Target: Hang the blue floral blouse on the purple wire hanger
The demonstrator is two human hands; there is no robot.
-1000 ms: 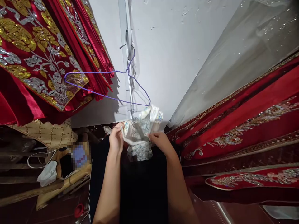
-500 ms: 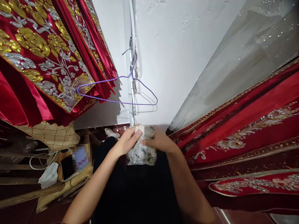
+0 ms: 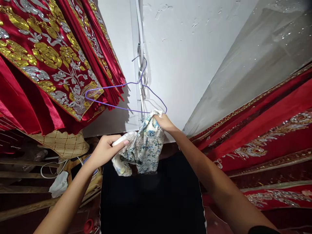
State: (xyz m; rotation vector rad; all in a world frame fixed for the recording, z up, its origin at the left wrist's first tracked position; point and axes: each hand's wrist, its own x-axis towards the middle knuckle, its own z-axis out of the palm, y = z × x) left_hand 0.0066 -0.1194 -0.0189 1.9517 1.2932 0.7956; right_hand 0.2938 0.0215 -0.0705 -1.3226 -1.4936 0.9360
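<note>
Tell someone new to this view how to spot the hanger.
Start at the pale wall between the gold-embroidered red cloth, left, and the sheer whitish fabric, right. Follow the white strip down to the hanger, its right end by the floral cloth. Unlike its neighbours, it is a thin purple triangle, open in the middle.

Scuffed white wall (image 3: 180,68), dark floor (image 3: 78,222), wooden slats (image 3: 24,175)

Patterned cloth (image 3: 149,146): soft, matt, crumpled. Hanger (image 3: 140,81): smooth, slight sheen, looks plastic-coated. Red garment (image 3: 36,109): glossy satin-like fabric, sparkly embroidery (image 3: 47,55). Wall (image 3: 175,71): matt, dented. Slats (image 3: 26,175): wood, dull.
</note>
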